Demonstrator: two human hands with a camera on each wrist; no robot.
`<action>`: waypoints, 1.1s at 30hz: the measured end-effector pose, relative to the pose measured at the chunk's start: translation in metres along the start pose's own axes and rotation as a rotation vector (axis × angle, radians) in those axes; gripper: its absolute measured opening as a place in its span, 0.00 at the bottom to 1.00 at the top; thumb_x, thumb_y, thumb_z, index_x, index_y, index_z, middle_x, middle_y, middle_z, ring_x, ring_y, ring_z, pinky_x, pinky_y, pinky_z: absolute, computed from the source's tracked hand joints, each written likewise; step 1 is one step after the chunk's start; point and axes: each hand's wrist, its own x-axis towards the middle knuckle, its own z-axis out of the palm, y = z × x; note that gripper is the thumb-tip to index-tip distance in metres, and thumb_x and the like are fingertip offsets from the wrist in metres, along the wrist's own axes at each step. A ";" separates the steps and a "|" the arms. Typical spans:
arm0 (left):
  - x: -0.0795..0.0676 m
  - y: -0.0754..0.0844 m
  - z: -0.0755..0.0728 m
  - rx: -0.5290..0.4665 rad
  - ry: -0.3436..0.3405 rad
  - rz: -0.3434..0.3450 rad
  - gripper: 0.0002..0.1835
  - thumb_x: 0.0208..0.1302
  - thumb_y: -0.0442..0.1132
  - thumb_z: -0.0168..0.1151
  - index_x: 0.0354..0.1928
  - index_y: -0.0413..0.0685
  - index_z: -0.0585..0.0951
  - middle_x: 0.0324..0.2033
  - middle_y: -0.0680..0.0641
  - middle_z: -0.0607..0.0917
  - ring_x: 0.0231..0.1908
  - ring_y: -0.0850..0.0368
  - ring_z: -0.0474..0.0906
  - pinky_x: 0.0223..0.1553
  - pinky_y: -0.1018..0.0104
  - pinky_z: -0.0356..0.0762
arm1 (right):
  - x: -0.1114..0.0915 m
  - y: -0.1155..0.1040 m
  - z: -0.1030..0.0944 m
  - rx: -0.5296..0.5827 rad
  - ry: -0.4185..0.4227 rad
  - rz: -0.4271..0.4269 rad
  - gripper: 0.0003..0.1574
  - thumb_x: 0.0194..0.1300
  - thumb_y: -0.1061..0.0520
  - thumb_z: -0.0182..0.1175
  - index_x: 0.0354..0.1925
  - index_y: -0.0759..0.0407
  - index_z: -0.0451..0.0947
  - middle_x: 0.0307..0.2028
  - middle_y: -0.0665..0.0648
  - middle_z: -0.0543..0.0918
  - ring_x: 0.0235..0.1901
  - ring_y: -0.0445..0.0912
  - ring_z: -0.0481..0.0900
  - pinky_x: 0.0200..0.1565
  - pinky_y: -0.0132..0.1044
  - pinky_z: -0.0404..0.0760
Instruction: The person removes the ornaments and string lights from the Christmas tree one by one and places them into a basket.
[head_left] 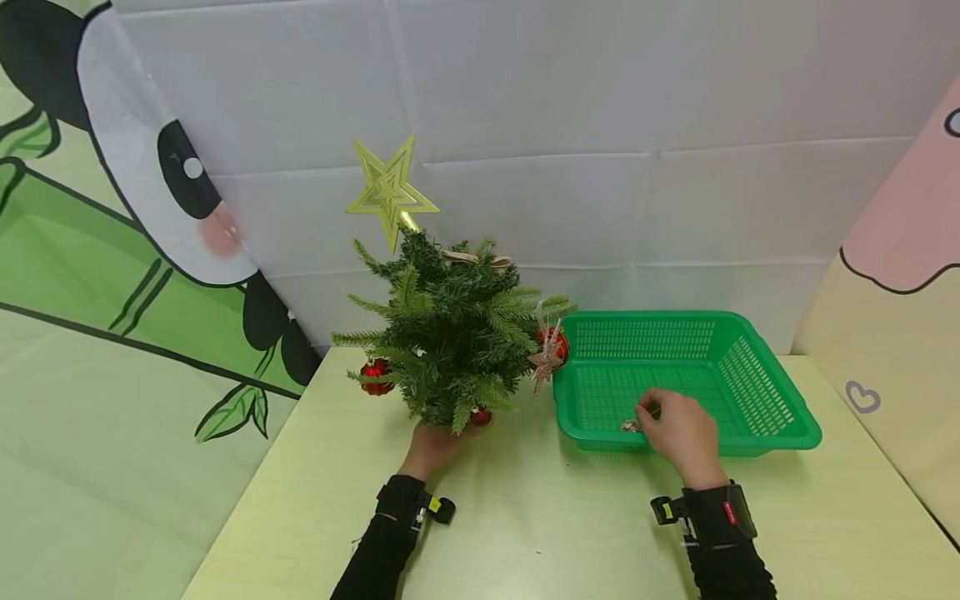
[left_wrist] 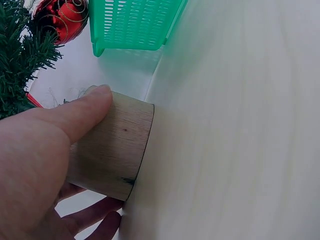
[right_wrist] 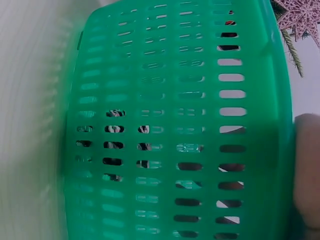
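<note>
A small Christmas tree point(head_left: 457, 333) with a gold star point(head_left: 386, 192) on top stands tilted on the table. My left hand point(head_left: 435, 446) grips its round wooden base point(left_wrist: 112, 145), thumb along the near side and fingers underneath. Red baubles point(head_left: 377, 377) and a pink glittery star point(head_left: 547, 358) hang on the branches. My right hand point(head_left: 681, 429) reaches over the near rim of a green basket point(head_left: 780, 392), fingers bent. A small, whitish-and-dark ornament point(head_left: 632, 426) shows right at its fingertips, partly hidden; I cannot tell whether they pinch it.
The pale table point(head_left: 570, 533) ends at a white cloth backdrop point(head_left: 585, 208). The basket stands close to the tree's right side, near that backdrop. On the left hangs a panda-print cloth point(head_left: 150, 250). A beige bow point(head_left: 476, 258) sits near the treetop.
</note>
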 end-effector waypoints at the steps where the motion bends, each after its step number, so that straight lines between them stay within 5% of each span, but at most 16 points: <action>1: 0.000 0.000 0.000 -0.004 0.002 -0.001 0.34 0.64 0.46 0.75 0.68 0.42 0.74 0.60 0.39 0.81 0.61 0.40 0.79 0.58 0.42 0.81 | 0.000 0.000 0.000 -0.004 0.001 0.001 0.07 0.71 0.58 0.64 0.42 0.59 0.87 0.34 0.59 0.88 0.21 0.44 0.73 0.21 0.37 0.68; 10: 0.002 0.000 0.000 -0.005 0.006 0.003 0.33 0.64 0.46 0.75 0.66 0.41 0.75 0.58 0.40 0.82 0.61 0.41 0.79 0.58 0.43 0.81 | -0.001 0.000 0.000 0.001 -0.010 0.014 0.08 0.72 0.56 0.65 0.44 0.59 0.87 0.33 0.58 0.88 0.21 0.45 0.73 0.21 0.38 0.67; 14: 0.001 0.002 -0.001 -0.010 -0.002 -0.010 0.33 0.64 0.46 0.75 0.66 0.41 0.75 0.59 0.39 0.82 0.62 0.40 0.79 0.59 0.42 0.81 | 0.001 -0.004 0.001 0.034 0.071 -0.028 0.11 0.72 0.57 0.64 0.49 0.59 0.86 0.40 0.62 0.89 0.26 0.50 0.80 0.23 0.40 0.72; 20: 0.000 0.003 -0.002 -0.013 -0.026 -0.037 0.34 0.65 0.47 0.74 0.69 0.41 0.74 0.63 0.38 0.80 0.65 0.38 0.76 0.62 0.41 0.79 | 0.010 -0.016 0.022 0.326 0.302 -0.216 0.12 0.74 0.57 0.64 0.53 0.56 0.85 0.44 0.59 0.87 0.41 0.53 0.85 0.41 0.46 0.85; 24: 0.000 0.002 -0.003 -0.042 -0.020 -0.035 0.39 0.64 0.51 0.74 0.73 0.47 0.70 0.67 0.39 0.77 0.67 0.38 0.74 0.63 0.40 0.78 | 0.027 -0.016 0.056 0.517 0.403 -0.359 0.12 0.74 0.55 0.65 0.54 0.48 0.86 0.46 0.48 0.87 0.45 0.39 0.82 0.43 0.31 0.82; 28: 0.000 0.001 -0.001 -0.062 -0.015 -0.043 0.43 0.63 0.53 0.75 0.76 0.52 0.67 0.69 0.42 0.76 0.69 0.40 0.73 0.65 0.41 0.78 | 0.035 -0.043 0.057 0.592 0.380 -0.406 0.12 0.74 0.57 0.65 0.54 0.51 0.85 0.46 0.52 0.86 0.44 0.42 0.81 0.42 0.33 0.81; 33: 0.002 0.000 0.001 -0.082 -0.023 -0.039 0.44 0.63 0.53 0.75 0.77 0.52 0.66 0.70 0.42 0.75 0.70 0.40 0.72 0.66 0.41 0.77 | 0.063 -0.061 0.050 0.474 0.351 -0.397 0.13 0.77 0.50 0.61 0.56 0.48 0.84 0.47 0.50 0.83 0.40 0.41 0.78 0.40 0.34 0.79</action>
